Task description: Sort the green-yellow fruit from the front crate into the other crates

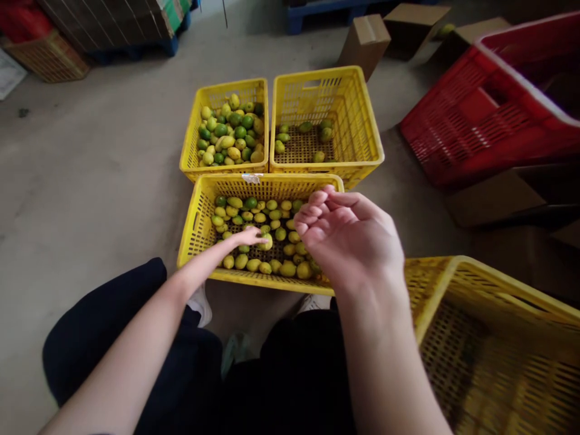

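Observation:
A yellow crate [194,223] in front of my knees holds a loose layer of yellow and green lemons [287,268]. My left hand [252,236] reaches down into it, its fingers closed on a yellow-green lemon [266,242]. Palm up, my right hand [339,223] is raised over the crate's right side, nearer the camera. Its fingers are loosely curled, with nothing visible in them. It hides part of the crate's right end.
Behind stand a yellow crate [193,145] full of lemons and another [374,142] with several green ones. A large yellow crate [444,284] is at right, below a red crate [453,115]. Cardboard boxes [365,45] lie beyond.

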`<action>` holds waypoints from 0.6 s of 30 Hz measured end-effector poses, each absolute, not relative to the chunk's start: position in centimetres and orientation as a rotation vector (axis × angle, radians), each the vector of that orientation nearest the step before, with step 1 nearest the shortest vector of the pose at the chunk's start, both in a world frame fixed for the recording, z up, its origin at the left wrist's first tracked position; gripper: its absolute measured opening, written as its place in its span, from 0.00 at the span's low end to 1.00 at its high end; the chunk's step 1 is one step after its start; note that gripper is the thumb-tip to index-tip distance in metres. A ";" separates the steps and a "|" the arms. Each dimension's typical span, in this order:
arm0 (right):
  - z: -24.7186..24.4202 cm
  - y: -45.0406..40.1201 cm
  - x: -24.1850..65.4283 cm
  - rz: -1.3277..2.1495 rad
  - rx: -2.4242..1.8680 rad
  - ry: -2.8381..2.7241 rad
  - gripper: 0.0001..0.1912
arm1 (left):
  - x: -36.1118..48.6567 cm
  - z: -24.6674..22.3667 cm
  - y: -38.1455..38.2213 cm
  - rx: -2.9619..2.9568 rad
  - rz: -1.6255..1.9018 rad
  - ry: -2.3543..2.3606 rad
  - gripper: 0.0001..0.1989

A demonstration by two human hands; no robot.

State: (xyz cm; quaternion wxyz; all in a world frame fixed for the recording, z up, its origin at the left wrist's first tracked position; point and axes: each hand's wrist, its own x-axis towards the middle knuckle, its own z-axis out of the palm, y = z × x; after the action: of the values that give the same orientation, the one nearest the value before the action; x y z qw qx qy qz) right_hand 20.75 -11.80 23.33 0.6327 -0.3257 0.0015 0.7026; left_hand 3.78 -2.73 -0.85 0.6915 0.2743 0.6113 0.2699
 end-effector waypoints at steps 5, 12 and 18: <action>23.3 -11.8 20.1 1.629 -0.712 -0.012 0.06 | 0.7 10.4 -3.2 0.625 0.462 0.937 0.08; 23.6 -11.6 20.3 1.560 -0.728 0.150 0.07 | -2.3 20.9 -7.7 0.256 0.729 0.700 0.23; 20.6 -11.2 17.6 1.491 -0.916 -0.024 0.05 | -3.0 19.7 -9.2 -0.015 0.807 0.724 0.14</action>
State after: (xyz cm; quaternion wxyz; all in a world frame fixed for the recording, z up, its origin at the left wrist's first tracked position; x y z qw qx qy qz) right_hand 17.60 -11.23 20.62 0.6410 -0.4015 -0.0107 0.6541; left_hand -3.05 -9.15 19.73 0.8566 -0.0070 0.3447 0.3838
